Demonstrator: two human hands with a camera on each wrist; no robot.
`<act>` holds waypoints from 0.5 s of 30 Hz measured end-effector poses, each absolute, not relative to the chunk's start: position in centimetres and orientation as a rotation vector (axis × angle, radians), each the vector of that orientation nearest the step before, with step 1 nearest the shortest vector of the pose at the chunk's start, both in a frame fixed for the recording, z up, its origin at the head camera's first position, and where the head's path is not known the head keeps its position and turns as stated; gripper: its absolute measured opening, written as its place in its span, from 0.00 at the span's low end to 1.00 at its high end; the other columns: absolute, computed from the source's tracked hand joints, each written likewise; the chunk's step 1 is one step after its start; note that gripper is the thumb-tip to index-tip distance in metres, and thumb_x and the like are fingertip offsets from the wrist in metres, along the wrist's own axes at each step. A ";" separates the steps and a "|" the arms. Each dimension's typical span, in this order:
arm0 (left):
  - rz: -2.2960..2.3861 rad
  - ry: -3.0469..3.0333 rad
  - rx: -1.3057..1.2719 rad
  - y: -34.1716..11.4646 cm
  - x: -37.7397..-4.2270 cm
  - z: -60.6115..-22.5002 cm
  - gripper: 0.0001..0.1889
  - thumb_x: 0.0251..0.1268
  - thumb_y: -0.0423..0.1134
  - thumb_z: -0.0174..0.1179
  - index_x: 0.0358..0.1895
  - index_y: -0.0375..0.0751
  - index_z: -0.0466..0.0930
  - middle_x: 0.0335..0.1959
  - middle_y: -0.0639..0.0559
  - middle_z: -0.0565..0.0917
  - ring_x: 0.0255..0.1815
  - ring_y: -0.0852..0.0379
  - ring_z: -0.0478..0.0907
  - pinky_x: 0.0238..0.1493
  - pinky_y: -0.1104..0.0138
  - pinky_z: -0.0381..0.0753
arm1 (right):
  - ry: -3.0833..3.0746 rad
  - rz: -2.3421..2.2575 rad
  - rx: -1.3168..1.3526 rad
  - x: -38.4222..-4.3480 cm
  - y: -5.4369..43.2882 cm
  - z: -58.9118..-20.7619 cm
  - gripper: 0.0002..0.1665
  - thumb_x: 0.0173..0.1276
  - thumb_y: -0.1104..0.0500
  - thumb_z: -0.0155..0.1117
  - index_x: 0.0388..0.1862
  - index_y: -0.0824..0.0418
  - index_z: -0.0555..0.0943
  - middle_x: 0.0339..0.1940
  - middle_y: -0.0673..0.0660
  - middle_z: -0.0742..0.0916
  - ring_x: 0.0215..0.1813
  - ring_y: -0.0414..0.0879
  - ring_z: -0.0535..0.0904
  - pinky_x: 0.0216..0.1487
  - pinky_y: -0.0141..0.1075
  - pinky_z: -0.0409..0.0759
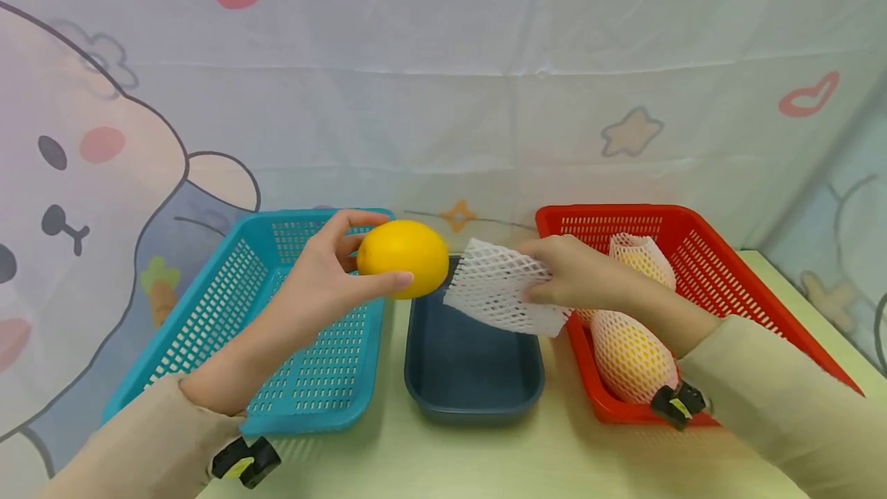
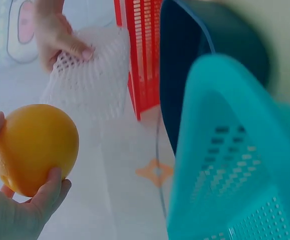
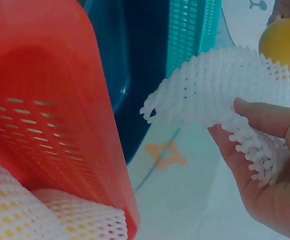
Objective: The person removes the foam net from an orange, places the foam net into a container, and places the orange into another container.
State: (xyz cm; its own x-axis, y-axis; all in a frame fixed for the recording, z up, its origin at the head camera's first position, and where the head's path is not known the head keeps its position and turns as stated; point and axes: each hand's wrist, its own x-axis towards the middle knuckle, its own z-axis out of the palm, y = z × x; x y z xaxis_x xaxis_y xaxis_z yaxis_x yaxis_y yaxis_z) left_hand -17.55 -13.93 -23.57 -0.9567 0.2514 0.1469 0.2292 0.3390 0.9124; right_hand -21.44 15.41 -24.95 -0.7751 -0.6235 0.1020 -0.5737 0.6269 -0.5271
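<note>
My left hand [image 1: 331,274] grips a smooth, yellow, oval fruit [image 1: 405,259] between thumb and fingers, above the right rim of the turquoise basket [image 1: 366,395]. My right hand [image 1: 580,274] pinches a white foam net sleeve [image 1: 493,287], which spreads flat over the dark blue tray [image 1: 474,413]. In the right wrist view the thumb presses on the sleeve [image 3: 210,87], folding part of it down into the palm. Fruit and sleeve are apart. The left wrist view shows the fruit [image 2: 40,147] bare, with fingertips around its lower side.
On the right stands a red basket [image 1: 597,399] with several yellow fruits in foam nets, one near its front [image 1: 634,356] and another farther back [image 1: 644,259]. The dark tray sits between the two baskets. A printed cloth [image 1: 443,98] hangs behind the table [image 1: 485,460].
</note>
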 end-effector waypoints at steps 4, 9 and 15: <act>1.698 2.608 0.428 -15.3 -17.9 -23.6 0.36 0.51 0.47 0.70 0.62 0.48 0.61 0.53 0.45 0.76 0.48 0.48 0.77 0.44 0.58 0.80 | 2.698 -0.884 -1.000 -21.5 15.0 -25.4 0.19 0.56 0.66 0.67 0.49 0.64 0.79 0.41 0.55 0.85 0.39 0.46 0.81 0.40 0.41 0.82; 1.621 2.681 0.382 -16.9 -18.5 -23.2 0.38 0.52 0.50 0.69 0.63 0.45 0.59 0.55 0.43 0.75 0.48 0.46 0.76 0.45 0.58 0.79 | 2.666 -0.951 -0.843 -21.6 14.3 -26.1 0.22 0.56 0.67 0.67 0.51 0.64 0.78 0.40 0.55 0.84 0.38 0.47 0.79 0.41 0.40 0.81; 1.560 2.752 0.335 -18.5 -19.8 -23.1 0.38 0.54 0.50 0.67 0.64 0.44 0.58 0.56 0.41 0.73 0.49 0.45 0.74 0.44 0.59 0.77 | 2.500 -1.226 -0.462 -21.1 12.7 -27.6 0.22 0.57 0.68 0.66 0.51 0.67 0.75 0.39 0.58 0.83 0.37 0.48 0.79 0.42 0.40 0.80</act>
State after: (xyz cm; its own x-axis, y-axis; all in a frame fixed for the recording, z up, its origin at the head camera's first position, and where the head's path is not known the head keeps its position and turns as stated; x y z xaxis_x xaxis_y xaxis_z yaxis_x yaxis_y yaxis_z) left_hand -19.77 -18.46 -23.06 -0.9770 0.1630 0.1371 0.2014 0.4972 0.8440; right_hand -21.12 12.69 -27.57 -0.8973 -0.4189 -0.1389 -0.1468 0.5800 -0.8013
